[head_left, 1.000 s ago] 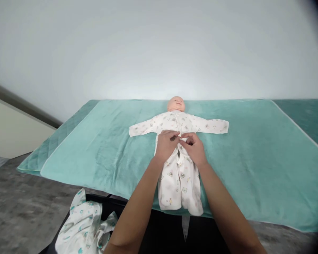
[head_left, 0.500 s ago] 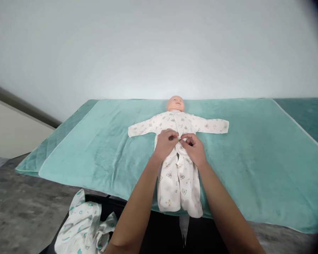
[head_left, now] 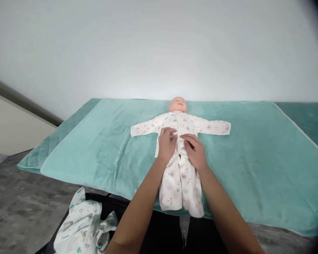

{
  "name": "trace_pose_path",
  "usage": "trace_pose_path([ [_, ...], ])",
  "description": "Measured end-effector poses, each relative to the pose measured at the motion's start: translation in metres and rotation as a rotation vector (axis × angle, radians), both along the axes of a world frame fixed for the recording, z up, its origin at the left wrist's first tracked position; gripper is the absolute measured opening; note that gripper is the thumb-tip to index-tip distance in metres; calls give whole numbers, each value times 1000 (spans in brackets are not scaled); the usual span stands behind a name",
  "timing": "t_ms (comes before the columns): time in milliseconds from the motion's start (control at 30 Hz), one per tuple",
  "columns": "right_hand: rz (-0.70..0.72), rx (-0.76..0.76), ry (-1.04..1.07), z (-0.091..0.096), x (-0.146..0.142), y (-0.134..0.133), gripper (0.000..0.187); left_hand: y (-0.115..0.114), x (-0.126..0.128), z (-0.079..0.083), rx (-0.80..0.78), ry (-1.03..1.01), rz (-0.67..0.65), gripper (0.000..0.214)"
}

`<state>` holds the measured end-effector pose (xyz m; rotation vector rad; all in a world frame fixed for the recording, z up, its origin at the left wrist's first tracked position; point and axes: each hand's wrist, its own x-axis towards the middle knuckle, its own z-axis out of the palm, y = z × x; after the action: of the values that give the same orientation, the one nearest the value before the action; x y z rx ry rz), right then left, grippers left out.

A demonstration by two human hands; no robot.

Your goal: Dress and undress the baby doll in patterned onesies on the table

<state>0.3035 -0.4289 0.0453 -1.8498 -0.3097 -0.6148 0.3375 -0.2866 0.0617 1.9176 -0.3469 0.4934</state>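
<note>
Our left hand [head_left: 166, 146] and right hand [head_left: 196, 152] on a white printed cloth top [head_left: 184, 124]
It clothes a bald pink doll [head_left: 177, 105] on teal plush fabric [head_left: 243, 162].

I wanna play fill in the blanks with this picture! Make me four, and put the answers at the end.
1. The doll lies face up on its ____.
2. Its white top has this many sleeves: ____.
3. Closer to the wall than the left hand and right hand is the doll's bare, round ____.
4. The teal-printed cloth is at the picture's bottom ____ corner.

Missing words: back; two; head; left.
</note>
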Motion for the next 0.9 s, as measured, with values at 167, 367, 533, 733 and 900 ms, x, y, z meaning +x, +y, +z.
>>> trace_pose_path([
  [167,-80,-86,3,-7,-4,3,28,21,3,-8,4,19,98,19],
  [367,199,-468,-16,-21,-40,-30,37,103,22,-24,612,-76,151,34],
  [533,85,-401,151,-45,-56,-87,32,163,33,-34,704,103,497,47],
  [733,-431,-54,450,-43,11,-147,61,173,35,-42,610,189,636,35],
  [900,-458,-158,599,-30,60,-154,41,171,29,-43,579,218,705,29],
])
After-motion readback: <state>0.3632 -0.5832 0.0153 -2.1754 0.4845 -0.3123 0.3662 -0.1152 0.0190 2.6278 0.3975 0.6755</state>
